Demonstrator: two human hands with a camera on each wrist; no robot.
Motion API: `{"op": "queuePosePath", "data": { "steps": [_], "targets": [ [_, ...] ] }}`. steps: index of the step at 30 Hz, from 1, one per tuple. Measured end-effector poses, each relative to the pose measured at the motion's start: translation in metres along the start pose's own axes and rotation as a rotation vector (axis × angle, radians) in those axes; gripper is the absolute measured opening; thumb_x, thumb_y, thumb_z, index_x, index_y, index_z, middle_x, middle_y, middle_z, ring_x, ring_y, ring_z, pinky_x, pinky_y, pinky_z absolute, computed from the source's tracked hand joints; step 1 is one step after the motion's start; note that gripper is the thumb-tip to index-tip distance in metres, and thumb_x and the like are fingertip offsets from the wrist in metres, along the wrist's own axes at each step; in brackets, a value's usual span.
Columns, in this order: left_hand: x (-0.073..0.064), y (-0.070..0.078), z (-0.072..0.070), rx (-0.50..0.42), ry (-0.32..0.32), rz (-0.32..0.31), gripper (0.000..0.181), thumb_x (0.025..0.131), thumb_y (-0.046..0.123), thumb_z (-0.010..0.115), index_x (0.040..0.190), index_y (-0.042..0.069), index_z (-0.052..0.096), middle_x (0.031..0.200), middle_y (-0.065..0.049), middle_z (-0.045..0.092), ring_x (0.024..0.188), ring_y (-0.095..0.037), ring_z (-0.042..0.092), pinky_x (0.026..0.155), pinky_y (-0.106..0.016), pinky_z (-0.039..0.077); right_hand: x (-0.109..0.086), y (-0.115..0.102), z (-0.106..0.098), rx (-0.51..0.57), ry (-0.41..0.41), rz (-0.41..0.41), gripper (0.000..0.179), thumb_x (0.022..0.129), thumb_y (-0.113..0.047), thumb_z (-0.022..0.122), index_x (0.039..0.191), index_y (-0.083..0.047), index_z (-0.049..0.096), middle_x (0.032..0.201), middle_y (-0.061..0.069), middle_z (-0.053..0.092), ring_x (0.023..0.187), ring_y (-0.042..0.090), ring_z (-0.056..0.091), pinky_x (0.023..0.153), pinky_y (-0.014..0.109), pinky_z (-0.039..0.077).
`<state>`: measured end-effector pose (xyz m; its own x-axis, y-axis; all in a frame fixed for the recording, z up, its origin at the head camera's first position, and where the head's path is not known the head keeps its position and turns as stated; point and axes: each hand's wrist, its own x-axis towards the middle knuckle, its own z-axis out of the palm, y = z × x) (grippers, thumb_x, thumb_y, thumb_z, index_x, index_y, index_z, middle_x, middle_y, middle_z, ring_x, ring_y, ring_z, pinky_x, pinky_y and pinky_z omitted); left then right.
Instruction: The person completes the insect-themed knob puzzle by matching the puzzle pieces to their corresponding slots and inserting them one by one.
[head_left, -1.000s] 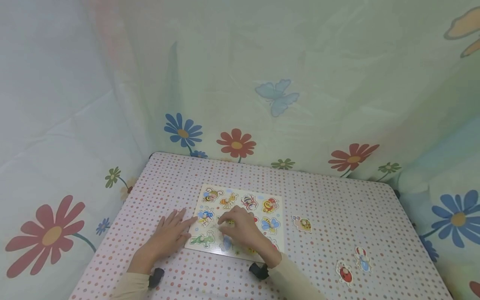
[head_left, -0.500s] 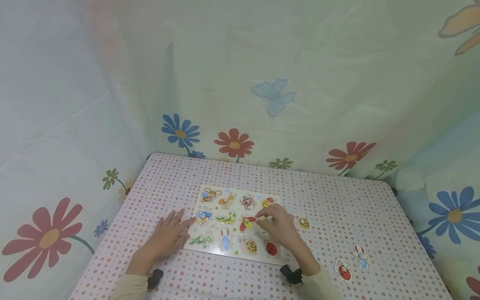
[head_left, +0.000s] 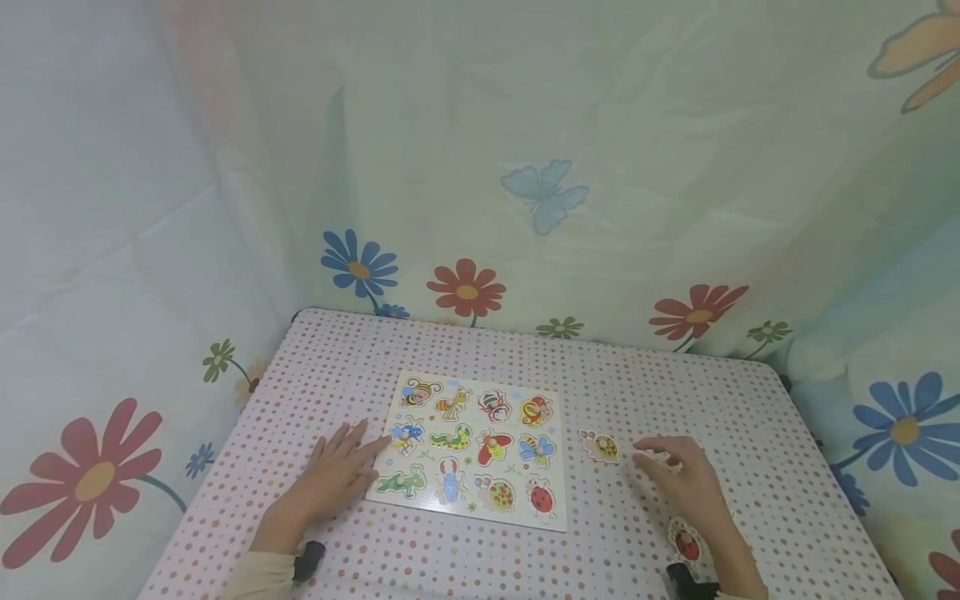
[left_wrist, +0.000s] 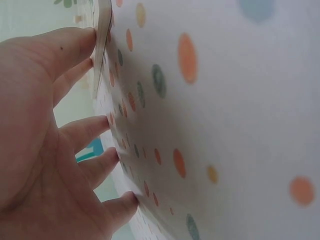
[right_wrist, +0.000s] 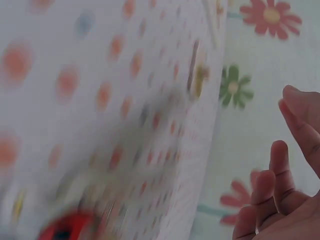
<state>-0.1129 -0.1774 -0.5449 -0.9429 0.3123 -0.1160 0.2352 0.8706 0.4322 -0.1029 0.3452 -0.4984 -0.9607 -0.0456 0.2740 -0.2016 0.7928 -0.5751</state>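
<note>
My left hand [head_left: 333,477] rests fingers spread on the table at the left edge of the insect puzzle board [head_left: 510,521]. In the left wrist view, its thumb and index finger [left_wrist: 82,45] touch the board's edge [left_wrist: 102,35]. To the board's right lies a snail puzzle piece [head_left: 602,447] with a spotted shell. Just right of that piece, my right hand [head_left: 686,479] hovers above the table, fingers loosely bent and nothing between them. A ladybug piece [head_left: 686,542] lies beneath the right wrist; the right wrist view catches its red body [right_wrist: 70,227], blurred.
Insect pictures fill the board in rows, including a caterpillar [head_left: 452,437] and a stag beetle [head_left: 449,482]. The dotted cloth covers the table [head_left: 360,342]. A flower-printed curtain [head_left: 420,167] stands behind and at both sides.
My right hand has moved right, off the board and past the snail piece, uncovering the board's pictures. Its forearm now hides the blue beetle piece. My left hand stays put.
</note>
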Motion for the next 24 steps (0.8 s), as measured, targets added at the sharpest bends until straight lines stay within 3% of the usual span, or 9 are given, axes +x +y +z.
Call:
{"op": "queuePosePath", "data": {
  "steps": [4, 8, 13, 16, 21, 24],
  "targets": [
    [0.0, 0.0, 0.0, -0.001, -0.004, 0.0, 0.052, 0.103, 0.035, 0.055, 0.153, 0.03, 0.043, 0.164, -0.014, 0.019, 0.149, -0.041, 0.011, 0.116, -0.067, 0.005, -0.016, 0.03, -0.024, -0.03, 0.01, 0.114, 0.024, 0.095, -0.019, 0.073, 0.112, -0.003, 0.074, 0.119, 0.019, 0.064, 0.101, 0.019, 0.047, 0.075, 0.039, 0.041],
    [-0.001, 0.002, -0.001, -0.006, -0.003, -0.003, 0.052, 0.103, 0.035, 0.055, 0.153, 0.029, 0.044, 0.164, -0.014, 0.019, 0.149, -0.042, 0.012, 0.116, -0.067, 0.005, -0.033, 0.057, -0.045, -0.044, -0.017, 0.296, 0.034, 0.097, -0.029, 0.069, 0.117, -0.001, 0.071, 0.128, 0.024, 0.058, 0.102, 0.025, 0.047, 0.073, 0.039, 0.041],
    [-0.003, 0.001, -0.002, -0.008, -0.001, -0.008, 0.051, 0.102, 0.034, 0.057, 0.152, 0.029, 0.045, 0.164, -0.014, 0.02, 0.149, -0.042, 0.012, 0.116, -0.067, 0.005, -0.045, 0.077, -0.065, -0.017, -0.114, 0.529, 0.057, 0.096, -0.047, 0.065, 0.127, 0.001, 0.065, 0.134, 0.029, 0.052, 0.091, 0.021, 0.054, 0.062, 0.032, 0.048],
    [-0.004, 0.001, -0.003, -0.005, 0.003, -0.003, 0.051, 0.103, 0.034, 0.056, 0.152, 0.029, 0.045, 0.164, -0.014, 0.02, 0.149, -0.042, 0.013, 0.115, -0.067, 0.005, -0.049, 0.084, -0.072, 0.057, -0.186, 0.643, 0.072, 0.093, -0.058, 0.063, 0.134, 0.002, 0.059, 0.14, 0.031, 0.047, 0.091, 0.021, 0.059, 0.064, 0.034, 0.052],
    [-0.004, 0.002, -0.005, 0.001, 0.008, 0.019, 0.051, 0.103, 0.033, 0.056, 0.152, 0.028, 0.045, 0.163, -0.015, 0.021, 0.148, -0.043, 0.014, 0.115, -0.068, 0.006, -0.053, 0.094, -0.073, 0.094, -0.295, 0.731, 0.084, 0.086, -0.067, 0.065, 0.136, 0.0, 0.057, 0.135, 0.028, 0.054, 0.096, 0.026, 0.064, 0.068, 0.039, 0.055],
    [-0.003, 0.003, -0.006, 0.002, 0.004, 0.025, 0.051, 0.103, 0.033, 0.056, 0.153, 0.027, 0.044, 0.164, -0.016, 0.021, 0.148, -0.043, 0.014, 0.115, -0.068, 0.006, -0.056, 0.098, -0.07, 0.074, -0.333, 0.693, 0.081, 0.087, -0.064, 0.066, 0.134, 0.001, 0.059, 0.129, 0.025, 0.06, 0.097, 0.028, 0.065, 0.07, 0.04, 0.057]
  ]
}}
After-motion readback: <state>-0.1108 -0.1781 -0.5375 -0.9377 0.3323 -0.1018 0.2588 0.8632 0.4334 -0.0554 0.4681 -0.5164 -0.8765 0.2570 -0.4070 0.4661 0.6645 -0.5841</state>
